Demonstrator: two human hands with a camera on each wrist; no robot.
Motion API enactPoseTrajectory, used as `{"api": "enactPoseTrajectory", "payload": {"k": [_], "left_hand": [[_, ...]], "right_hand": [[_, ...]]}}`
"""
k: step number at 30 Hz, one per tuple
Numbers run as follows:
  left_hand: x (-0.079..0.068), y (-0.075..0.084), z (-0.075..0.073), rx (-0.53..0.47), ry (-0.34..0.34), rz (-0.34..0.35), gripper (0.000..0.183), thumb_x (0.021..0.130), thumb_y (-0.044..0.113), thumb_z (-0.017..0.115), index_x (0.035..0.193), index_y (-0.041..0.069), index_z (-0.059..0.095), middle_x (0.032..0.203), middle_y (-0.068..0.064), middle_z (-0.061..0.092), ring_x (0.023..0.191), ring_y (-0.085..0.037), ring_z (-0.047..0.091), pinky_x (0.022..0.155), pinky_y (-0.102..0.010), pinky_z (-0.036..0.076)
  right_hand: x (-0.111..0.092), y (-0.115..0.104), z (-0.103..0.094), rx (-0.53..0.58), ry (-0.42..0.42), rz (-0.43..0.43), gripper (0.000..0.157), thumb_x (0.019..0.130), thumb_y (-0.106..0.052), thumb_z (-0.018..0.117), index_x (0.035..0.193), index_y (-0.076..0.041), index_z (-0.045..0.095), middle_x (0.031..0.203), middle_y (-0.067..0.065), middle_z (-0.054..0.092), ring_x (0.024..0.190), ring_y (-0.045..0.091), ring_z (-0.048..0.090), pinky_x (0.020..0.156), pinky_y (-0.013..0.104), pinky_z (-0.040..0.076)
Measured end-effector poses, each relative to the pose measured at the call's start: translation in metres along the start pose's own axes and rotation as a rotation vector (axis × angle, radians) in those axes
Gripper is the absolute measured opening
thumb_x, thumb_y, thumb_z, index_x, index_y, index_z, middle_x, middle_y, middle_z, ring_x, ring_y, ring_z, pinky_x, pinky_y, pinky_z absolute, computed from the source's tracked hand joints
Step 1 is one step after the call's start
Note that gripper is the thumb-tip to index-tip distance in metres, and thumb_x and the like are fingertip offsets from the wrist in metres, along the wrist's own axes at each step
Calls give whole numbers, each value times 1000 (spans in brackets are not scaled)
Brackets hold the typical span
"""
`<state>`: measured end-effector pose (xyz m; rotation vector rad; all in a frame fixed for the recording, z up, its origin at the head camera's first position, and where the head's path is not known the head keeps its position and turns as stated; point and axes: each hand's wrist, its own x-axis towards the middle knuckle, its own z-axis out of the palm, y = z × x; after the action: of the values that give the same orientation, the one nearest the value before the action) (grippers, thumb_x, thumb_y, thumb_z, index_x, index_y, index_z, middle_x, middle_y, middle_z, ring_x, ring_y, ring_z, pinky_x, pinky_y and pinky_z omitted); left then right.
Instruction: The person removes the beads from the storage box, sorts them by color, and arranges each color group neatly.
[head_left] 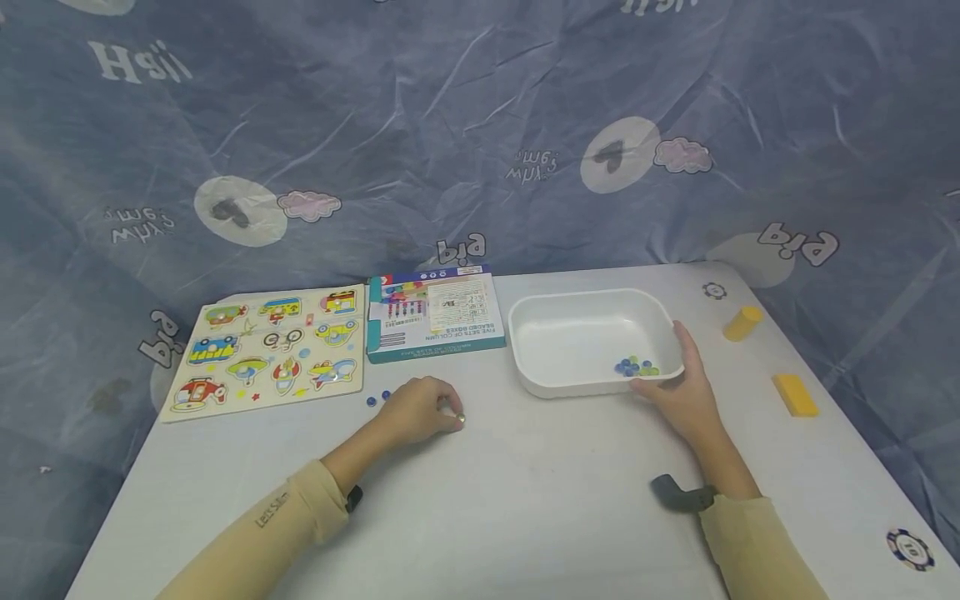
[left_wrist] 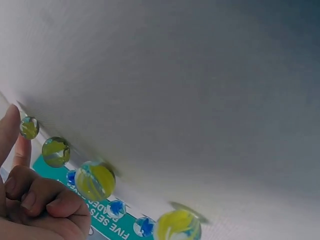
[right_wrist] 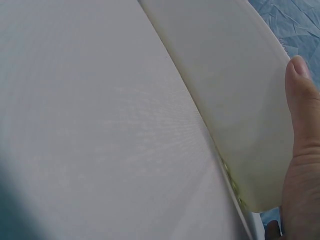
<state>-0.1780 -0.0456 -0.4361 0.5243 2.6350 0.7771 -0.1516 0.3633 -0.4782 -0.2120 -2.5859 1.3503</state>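
Observation:
My left hand [head_left: 422, 410] pinches a small glass marble [head_left: 461, 418] between thumb and index finger, low over the table. In the left wrist view that marble [left_wrist: 29, 128] is clear with yellow-green swirls. More yellow-green marbles [left_wrist: 95, 181] and blue marbles [left_wrist: 116, 209] lie near this hand. From the head, two blue marbles [head_left: 378, 398] show behind it; the hand and forearm hide the others. My right hand [head_left: 686, 396] grips the near right corner of a white plastic tray [head_left: 562, 387], thumb at the rim. Several blue and green marbles [head_left: 636, 367] lie inside that corner.
A wooden picture puzzle board [head_left: 270, 350] lies at the back left, beside a teal-edged box [head_left: 435, 317]. On the right are a yellow cylinder [head_left: 742, 323] and a yellow block [head_left: 795, 395]. A patterned blue cloth [head_left: 480, 142] hangs behind the white table [head_left: 525, 517].

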Motion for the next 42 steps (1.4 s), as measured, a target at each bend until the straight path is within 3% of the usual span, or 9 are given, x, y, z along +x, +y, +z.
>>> {"api": "enactPoseTrajectory", "payload": {"k": [8,18,31,37,42], "left_hand": [[-1,-2,2,20,11,1,13,75,30,79,83,23,71,102,2,70,93,-14,58,88,-39,47],[-1,-3,2,54,17,1,16,73,30,80,85,23,71,103,3,70,90,-13,57,85,-37,48],[-4,7,-7,61,17,0,26,72,32,81,95,22,72,102,3,70,90,-14,58,83,-37,49],[5,28,-19,38,62,73,33,79,37,75,108,24,68,88,5,62,79,-14,53,69,-29,45],[22,64,-24,-1,114,187,37,84,37,70,117,25,62,79,3,55,70,-14,49,58,-27,42]], "right_hand": [[0,4,-1,-9,-1,5,113,72,-39,81,148,-43,-2,160,-7,4,148,30,6,115,58,7],[-1,4,1,-2,3,-18,114,72,-37,81,150,-38,-1,160,-7,6,148,30,8,116,57,8],[-3,-2,1,-17,11,-24,112,74,-37,80,151,-37,-1,160,-3,8,147,33,10,116,56,8],[-2,-2,1,-10,8,-33,111,74,-37,79,150,-39,-2,160,-3,6,147,33,8,116,57,7],[-2,-2,1,-12,2,-21,112,73,-38,80,149,-41,-2,160,-4,5,147,32,8,116,57,7]]}}
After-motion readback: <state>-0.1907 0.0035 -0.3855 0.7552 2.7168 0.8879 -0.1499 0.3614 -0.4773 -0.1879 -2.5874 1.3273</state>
